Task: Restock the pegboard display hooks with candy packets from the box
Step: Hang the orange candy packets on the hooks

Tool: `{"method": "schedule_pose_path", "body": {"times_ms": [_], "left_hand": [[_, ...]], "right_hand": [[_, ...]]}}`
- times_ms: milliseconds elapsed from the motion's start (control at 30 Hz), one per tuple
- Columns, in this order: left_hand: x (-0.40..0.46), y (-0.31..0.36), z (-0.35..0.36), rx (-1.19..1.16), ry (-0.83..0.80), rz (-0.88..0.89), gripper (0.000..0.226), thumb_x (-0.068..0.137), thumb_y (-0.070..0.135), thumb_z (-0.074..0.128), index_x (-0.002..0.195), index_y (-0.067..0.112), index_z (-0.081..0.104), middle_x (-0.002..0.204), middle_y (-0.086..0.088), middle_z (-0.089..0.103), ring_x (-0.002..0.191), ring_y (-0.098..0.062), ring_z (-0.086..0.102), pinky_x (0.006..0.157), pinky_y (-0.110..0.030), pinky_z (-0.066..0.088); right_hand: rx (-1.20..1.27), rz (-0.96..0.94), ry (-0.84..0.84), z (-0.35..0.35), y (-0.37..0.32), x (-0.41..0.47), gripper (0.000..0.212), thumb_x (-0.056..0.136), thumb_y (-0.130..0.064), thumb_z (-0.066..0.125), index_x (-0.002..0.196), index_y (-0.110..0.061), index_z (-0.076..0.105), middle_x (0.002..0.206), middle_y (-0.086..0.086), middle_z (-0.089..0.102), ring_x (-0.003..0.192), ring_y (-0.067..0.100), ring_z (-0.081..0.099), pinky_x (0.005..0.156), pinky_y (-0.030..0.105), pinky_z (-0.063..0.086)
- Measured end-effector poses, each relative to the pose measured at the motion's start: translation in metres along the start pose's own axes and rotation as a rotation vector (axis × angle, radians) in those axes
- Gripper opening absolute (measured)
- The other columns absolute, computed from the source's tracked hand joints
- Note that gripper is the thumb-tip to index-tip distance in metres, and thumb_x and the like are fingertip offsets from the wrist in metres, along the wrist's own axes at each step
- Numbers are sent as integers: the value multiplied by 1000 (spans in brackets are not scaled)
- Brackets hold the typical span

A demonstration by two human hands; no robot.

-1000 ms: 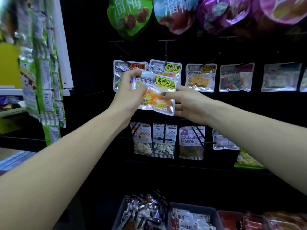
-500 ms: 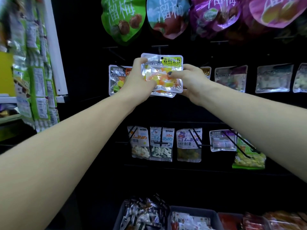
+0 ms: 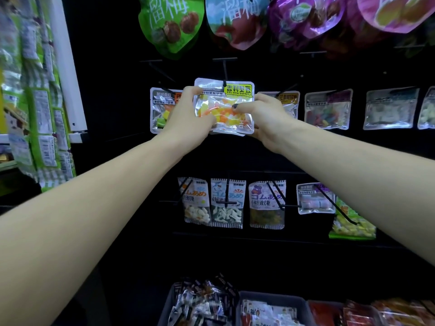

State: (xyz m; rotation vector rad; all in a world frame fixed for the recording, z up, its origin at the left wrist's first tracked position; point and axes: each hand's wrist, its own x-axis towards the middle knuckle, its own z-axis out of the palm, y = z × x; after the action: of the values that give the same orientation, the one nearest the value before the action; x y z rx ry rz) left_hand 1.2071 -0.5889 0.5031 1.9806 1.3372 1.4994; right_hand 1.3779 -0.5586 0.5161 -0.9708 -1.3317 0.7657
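A clear candy packet [image 3: 226, 105] with a yellow label and orange, yellow and white sweets is held up against the black pegboard. Its top hole sits at the tip of a black hook [image 3: 225, 74]. My left hand [image 3: 188, 114] grips the packet's left edge, thumb on the front. My right hand [image 3: 266, 117] pinches its right side, a dark-nailed fingertip pressing the front. Another packet of the same kind hangs just behind it, mostly hidden. A grey box [image 3: 275, 300] of packets sits at the bottom.
Neighbouring packets hang on hooks to the left [image 3: 161, 109] and right [image 3: 327, 109]. Large plum bags [image 3: 170, 22] hang above, a lower row of gummy packets [image 3: 227, 203] below. Green snack strips [image 3: 40, 90] dangle at the far left beside a white post.
Both hands raised the packet from in front of the middle row up to the hook, then settled it slightly lower with its hole at the hook's tip.
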Motion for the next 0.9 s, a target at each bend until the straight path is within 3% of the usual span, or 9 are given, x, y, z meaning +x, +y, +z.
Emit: {"method": "schedule_pose_path", "body": {"times_ms": [100,267,367,467,567,633,700,833,900], "left_hand": [[8,-6,6,68,-8,-1,64,103,22,59,159,30,27,156,-3,39,66,2,41,60,-18,41],[25,-16,19,128,-55,-14,68,108,34,52,164,26,14,168,-9,29,100,-15,47,87,-31,36],[39,-22,28,124,-95,-59,68,110,32,50,164,23,11,161,-14,37,80,-11,52,79,-32,39],[55,-32,36,79,-114,-111,73,108,31,54,163,22,7,159,-21,39,110,-37,64,89,-38,45],[69,-40,44,80,-100,-126,76,106,31,57,163,20,8,157,-21,38,131,-45,54,104,-47,44],[72,-44,47,95,-86,-113,73,107,30,57,162,18,11,158,-23,37,134,-44,51,104,-46,43],[72,-46,50,103,-63,-98,70,107,27,56,161,18,12,155,-31,41,130,-48,55,104,-51,46],[70,-50,57,68,-19,-74,65,107,21,56,158,22,15,136,-30,58,73,-27,61,71,-39,49],[71,-54,60,61,1,-58,63,107,21,56,156,22,16,119,-18,65,79,-29,61,74,-39,48]], "right_hand": [[-22,33,37,0,8,12,57,63,-23,85,109,4,63,116,19,72,112,37,68,103,58,52],[-103,74,124,4,17,26,35,79,-20,86,94,-11,55,104,10,65,99,27,66,96,52,57],[-207,81,194,4,26,42,60,83,-30,85,127,-9,50,117,7,58,99,26,58,93,45,56],[-229,41,199,7,33,52,77,85,-32,83,148,-16,42,122,-1,52,107,21,53,92,35,48],[-241,28,217,10,43,66,64,83,-35,83,139,-20,57,127,0,64,111,25,64,94,43,59],[-198,69,194,11,46,67,53,88,-33,79,135,-20,58,127,1,63,106,26,66,75,46,66],[-209,112,159,12,48,65,55,95,-35,72,143,-20,50,125,0,57,86,17,63,69,43,66],[-249,87,159,18,59,67,58,102,-39,61,154,-25,40,125,5,64,75,25,73,67,43,67],[-229,77,152,20,60,69,58,103,-36,58,157,-27,37,127,5,64,73,27,75,62,42,66]]}}
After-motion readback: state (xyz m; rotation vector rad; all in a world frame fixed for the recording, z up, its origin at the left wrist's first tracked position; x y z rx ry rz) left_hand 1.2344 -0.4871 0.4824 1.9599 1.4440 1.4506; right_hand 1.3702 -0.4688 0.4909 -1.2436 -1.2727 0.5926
